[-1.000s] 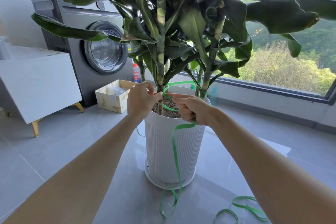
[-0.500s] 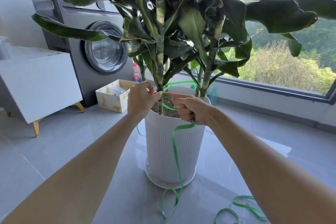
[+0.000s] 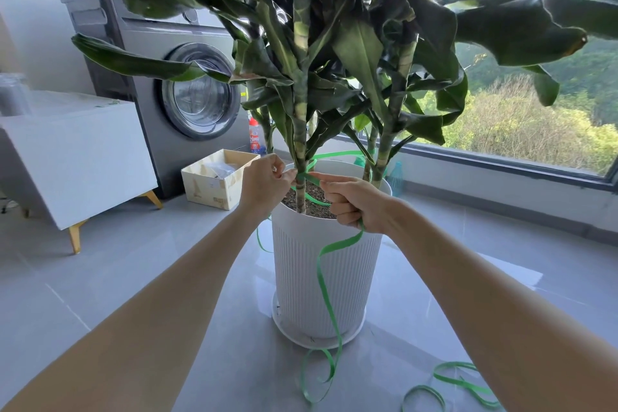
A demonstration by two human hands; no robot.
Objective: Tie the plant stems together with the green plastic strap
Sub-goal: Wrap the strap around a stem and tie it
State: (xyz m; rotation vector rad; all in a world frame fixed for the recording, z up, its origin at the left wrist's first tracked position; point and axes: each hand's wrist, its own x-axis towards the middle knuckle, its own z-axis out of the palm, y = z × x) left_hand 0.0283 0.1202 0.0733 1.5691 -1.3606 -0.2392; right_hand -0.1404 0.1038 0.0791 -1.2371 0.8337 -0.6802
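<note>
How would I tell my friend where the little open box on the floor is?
Find the big grey washing machine on the left. On the floor by its lower right corner, between it and the white ribbed plant pot, sits the open box. It is the only tan, lidless thing there, with something clear and crinkly inside.

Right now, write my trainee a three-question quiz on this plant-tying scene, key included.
1. True or false: the left hand and the right hand both hold the strap.
2. What colour is the pot?
3. The strap's loose length trails down onto: A the floor; B a chair; C a sink.
Key: 1 true; 2 white; 3 A.
</note>
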